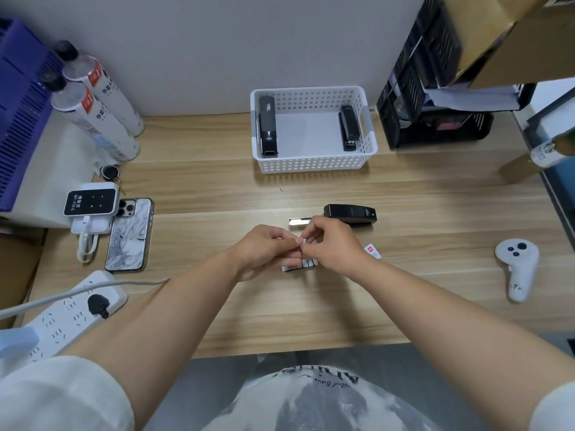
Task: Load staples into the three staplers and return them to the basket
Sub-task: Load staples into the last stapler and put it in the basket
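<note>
A strip of staples (304, 241) is pinched between the fingertips of the left hand (264, 247) and right hand (333, 244), held together above the staple box (300, 265); the third stapler (350, 213) lies just beyond at one o'clock, its magazine (299, 221) drawn out toward nine o'clock. In the basket (314, 164) at twelve o'clock two staplers (267, 126) are seen, so the last loading is judged to be in hand; next, the strip must be seated squarely in the magazine before it is closed.
</note>
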The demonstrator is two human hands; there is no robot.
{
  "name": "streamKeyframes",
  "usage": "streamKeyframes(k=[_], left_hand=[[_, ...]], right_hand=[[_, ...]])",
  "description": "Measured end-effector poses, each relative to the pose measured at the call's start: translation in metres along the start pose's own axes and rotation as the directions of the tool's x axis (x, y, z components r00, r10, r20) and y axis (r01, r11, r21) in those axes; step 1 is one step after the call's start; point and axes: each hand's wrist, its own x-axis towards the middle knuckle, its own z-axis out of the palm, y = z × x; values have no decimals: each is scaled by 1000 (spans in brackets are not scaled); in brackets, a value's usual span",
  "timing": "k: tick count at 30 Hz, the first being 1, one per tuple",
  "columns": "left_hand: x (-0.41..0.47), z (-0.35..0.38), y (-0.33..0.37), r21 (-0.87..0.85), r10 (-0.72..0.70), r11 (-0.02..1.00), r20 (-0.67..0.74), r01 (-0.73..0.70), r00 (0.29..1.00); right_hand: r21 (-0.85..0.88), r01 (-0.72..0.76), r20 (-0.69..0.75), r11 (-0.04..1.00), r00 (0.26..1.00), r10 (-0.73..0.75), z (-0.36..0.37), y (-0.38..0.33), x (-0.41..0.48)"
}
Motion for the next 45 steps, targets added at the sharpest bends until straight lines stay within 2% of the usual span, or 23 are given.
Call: streamKeyframes(k=[5,17,19,23,25,31,33,45], left_hand=[[1,-2,3,-28,4,1000,15,-4,1000],[4,-12,5,-44,32,998,-28,-33,999],[4,-14,2,-38,37,998,-82,-41,996],[4,-22,-5,-19,49,998,-186,-53,981],[3,-25,-10,-8,51,999,-203,-54,978],[3,-31,-18,-1,61,998,-214,-63,975],[2,-33,-20,5,58,998,-208,-58,976],[-3,-30,-24,-4,40,999,-171,-41,984]], right_hand=[[-82,29,8,996,1000,-29,-6,-4,6],[9,37,-18,999,999,-37,4,0,8],[-46,29,-16,999,999,-30,8,8,5],[-317,12,55,948,998,6,20,24,-5],[-394,23,67,919,998,4,28,28,-8],[-548,162,42,821,985,-166,45,31,-5],[-572,183,48,799,981,-190,48,31,-4],[-530,145,37,836,988,-147,50,29,-3]])
